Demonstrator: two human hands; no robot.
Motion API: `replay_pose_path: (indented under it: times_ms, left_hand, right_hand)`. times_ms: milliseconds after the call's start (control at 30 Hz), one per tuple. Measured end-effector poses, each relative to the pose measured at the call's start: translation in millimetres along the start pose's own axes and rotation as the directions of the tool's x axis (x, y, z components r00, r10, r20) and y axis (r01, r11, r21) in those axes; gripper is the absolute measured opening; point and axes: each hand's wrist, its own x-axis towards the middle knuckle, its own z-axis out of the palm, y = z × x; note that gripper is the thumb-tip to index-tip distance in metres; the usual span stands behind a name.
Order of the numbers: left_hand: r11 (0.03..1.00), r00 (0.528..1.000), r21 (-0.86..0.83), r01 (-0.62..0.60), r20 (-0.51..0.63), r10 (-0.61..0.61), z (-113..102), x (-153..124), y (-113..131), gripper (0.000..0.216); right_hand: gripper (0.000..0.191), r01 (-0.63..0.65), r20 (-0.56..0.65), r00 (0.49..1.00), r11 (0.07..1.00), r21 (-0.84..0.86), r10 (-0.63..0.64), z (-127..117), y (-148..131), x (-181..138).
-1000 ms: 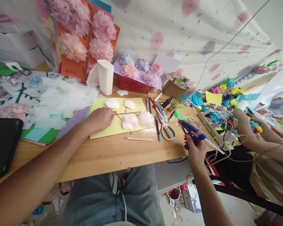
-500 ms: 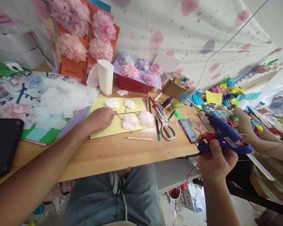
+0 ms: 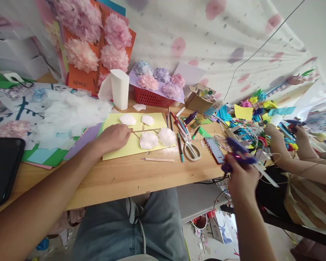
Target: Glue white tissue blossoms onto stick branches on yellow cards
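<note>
My left hand (image 3: 116, 137) rests on a yellow sheet of paper (image 3: 116, 153), fingers pinched at the left end of a thin brown twig (image 3: 145, 130). Along the twig sit several white pieces: two fluffy round tissue flowers, one a white tissue flower (image 3: 149, 140), and two smoother white petal shapes, one a white petal shape (image 3: 127, 119). Off to the right, beyond the table's front edge, my right hand (image 3: 243, 179) is wrapped around a blue hot glue gun (image 3: 237, 149). Its red light glows, and a pale glue stick (image 3: 266, 175) sticks out behind. Motion blurs the gun slightly.
White-handled scissors (image 3: 192, 150), markers (image 3: 180, 146) and a phone (image 3: 214, 149) lie right of the paper. A wooden stick (image 3: 158, 159) is in front. Behind stand a paper roll (image 3: 120, 90) and a red basket (image 3: 154, 97). At right, a co-worker's arms (image 3: 301, 163) reach over the clutter.
My right hand has swung the glue gun left and slightly away from me, turning it. My left hand has stayed on the twig. At right, the co-worker's farther hand now shows holding another dark-blue tool.
</note>
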Motion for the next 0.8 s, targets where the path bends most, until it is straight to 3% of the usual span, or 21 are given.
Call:
replay_pose_path:
  times_ms: [100, 233, 500, 700, 800]
  left_hand:
    - [1.0, 1.0, -0.006, -0.006, -0.012, 0.006, 1.5, 0.3, -1.2, 0.049]
    - [1.0, 1.0, -0.014, 0.01, -0.026, -0.011, 1.5, 0.3, -1.0, 0.047]
    - [1.0, 1.0, 0.002, 0.02, -0.01, -0.02, -2.5, -0.9, 3.7, 0.047]
    - [1.0, 1.0, 0.003, 0.02, -0.003, -0.02, -7.8, -2.4, 6.5, 0.044]
    - [1.0, 1.0, -0.016, -0.011, -0.005, 0.01, -9.9, -3.3, 8.6, 0.04]
  right_hand:
    - [0.045, -0.086, 0.091, 0.99, 0.972, -0.217, 0.108, 25.5, 16.6, -1.3]
    - [0.036, 0.042, 0.148, 0.989, 0.899, -0.436, 0.026, 37.7, 28.1, 7.5]
    - [0.029, 0.108, 0.164, 0.986, 0.858, -0.502, -0.028, 38.0, 27.3, 9.7]
    - [0.04, 0.056, 0.216, 0.974, 0.843, -0.535, 0.072, 26.2, 9.4, -3.5]
    - [0.04, -0.023, 0.062, 0.996, 0.857, -0.515, 0.065, 14.7, 3.8, -22.4]
